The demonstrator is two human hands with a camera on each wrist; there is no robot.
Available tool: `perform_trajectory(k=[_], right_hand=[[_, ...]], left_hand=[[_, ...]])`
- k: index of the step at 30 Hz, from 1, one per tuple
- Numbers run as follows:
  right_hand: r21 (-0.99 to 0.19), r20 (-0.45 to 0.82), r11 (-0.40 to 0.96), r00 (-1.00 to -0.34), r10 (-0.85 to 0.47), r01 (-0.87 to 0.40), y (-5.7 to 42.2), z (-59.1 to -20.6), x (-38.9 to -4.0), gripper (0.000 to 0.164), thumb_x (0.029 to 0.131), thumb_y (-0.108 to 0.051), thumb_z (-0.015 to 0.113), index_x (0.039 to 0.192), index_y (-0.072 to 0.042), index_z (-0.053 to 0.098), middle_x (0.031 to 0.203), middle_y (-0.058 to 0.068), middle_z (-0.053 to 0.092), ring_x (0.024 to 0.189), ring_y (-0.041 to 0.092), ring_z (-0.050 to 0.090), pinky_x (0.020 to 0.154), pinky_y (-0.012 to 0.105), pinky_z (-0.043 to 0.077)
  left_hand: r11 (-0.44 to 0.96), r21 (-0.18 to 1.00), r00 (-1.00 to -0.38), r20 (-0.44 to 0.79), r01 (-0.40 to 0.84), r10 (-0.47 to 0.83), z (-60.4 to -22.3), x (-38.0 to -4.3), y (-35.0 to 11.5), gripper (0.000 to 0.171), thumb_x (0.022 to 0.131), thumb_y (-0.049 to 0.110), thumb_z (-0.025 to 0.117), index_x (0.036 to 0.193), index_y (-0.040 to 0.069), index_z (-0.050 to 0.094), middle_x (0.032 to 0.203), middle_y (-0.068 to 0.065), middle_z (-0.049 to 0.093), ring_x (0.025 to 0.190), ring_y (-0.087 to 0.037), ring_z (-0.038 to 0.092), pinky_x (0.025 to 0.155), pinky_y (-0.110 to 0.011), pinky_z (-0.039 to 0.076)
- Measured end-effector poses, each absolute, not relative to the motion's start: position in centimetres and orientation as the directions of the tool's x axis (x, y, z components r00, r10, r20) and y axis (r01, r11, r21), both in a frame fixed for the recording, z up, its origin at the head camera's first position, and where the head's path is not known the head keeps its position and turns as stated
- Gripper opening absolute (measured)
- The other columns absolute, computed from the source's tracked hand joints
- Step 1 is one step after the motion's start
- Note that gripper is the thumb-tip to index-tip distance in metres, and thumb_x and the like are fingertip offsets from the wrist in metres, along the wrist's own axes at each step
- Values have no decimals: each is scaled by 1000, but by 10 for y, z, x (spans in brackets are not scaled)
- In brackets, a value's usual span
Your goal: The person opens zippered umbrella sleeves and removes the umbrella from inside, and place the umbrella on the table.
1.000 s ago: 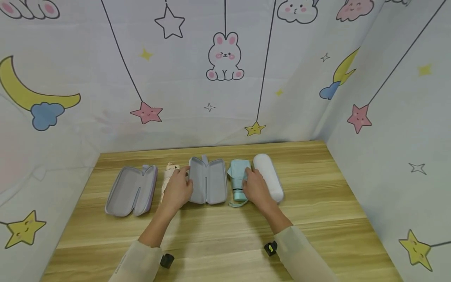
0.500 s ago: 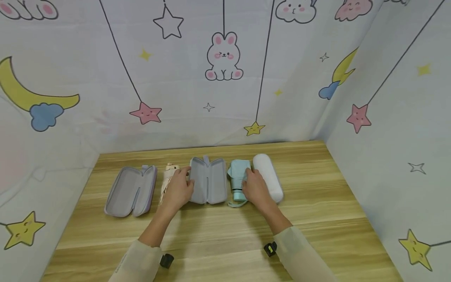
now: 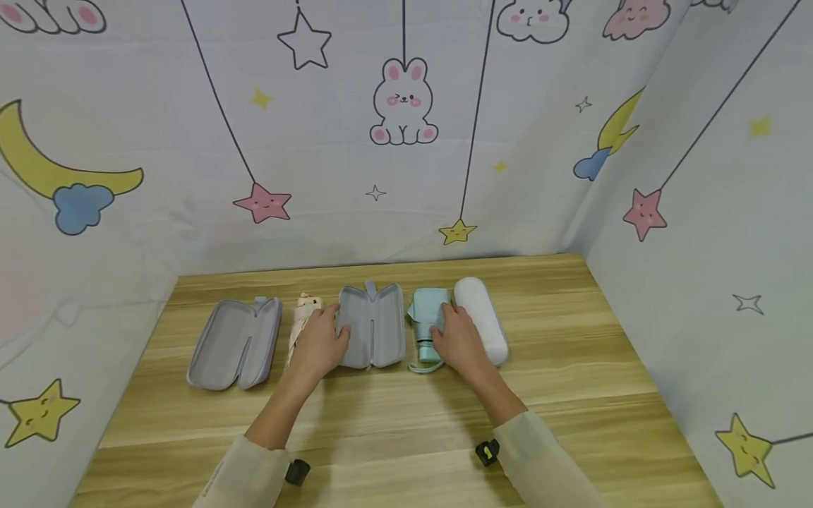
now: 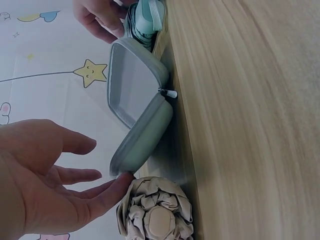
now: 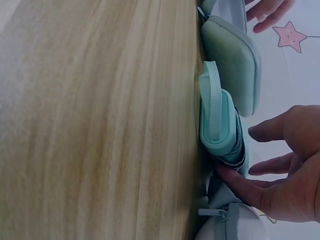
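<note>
Your L hand point(image 3: 322, 344) is loosely spread, thumb well clear of the fingers, gripping nothing. One fingertip touches the outer wall of the grey-lined zip case point(image 3: 387, 328), which stands unfolded at your L hand's 3 o'clock, w/ its green outside showing in both wrist views. The beige folding umbrella point(image 3: 308, 305) lies at that hand's 11 o'clock, partly hidden by it; can't tell if they touch.

Your R hand point(image 3: 460, 341) is also relaxed, thumb lifted off, no grip. A finger dips btwn the mint folding umbrella point(image 3: 430, 310), at its 10 o'clock, & the white zip case point(image 3: 480, 317), at its 1 o'clock; it touches the umbrella's side. Mint wrist strap point(image 5: 214, 100) loops from the umbrella's end.

Far L, at your L hand's 9 o'clock: purple zip case point(image 3: 219, 346), unfolded too, grey inside. All sit on the wood-grain table point(image 3: 394, 437).
</note>
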State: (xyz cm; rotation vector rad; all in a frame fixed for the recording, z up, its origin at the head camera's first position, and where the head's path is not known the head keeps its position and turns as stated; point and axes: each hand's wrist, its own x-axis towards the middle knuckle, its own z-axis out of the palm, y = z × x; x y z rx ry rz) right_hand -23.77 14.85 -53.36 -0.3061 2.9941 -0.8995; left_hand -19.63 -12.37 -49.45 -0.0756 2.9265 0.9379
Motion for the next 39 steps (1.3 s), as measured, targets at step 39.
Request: perform_trajectory(k=[39], right_hand=[[-553, -13, 740, -885, -466, -382, 194, -439, -242, 81, 103, -42, 69, 166, -7, 31, 164, 24, 38, 148, 46, 40, 116, 64, 37]], left_hand=[[825, 491, -958, 85, 281, 276, -454, -204, -145, 82, 101, 47, 72, 165, 9, 36, 162, -24, 37, 142, -47, 44, 106, -67, 46]])
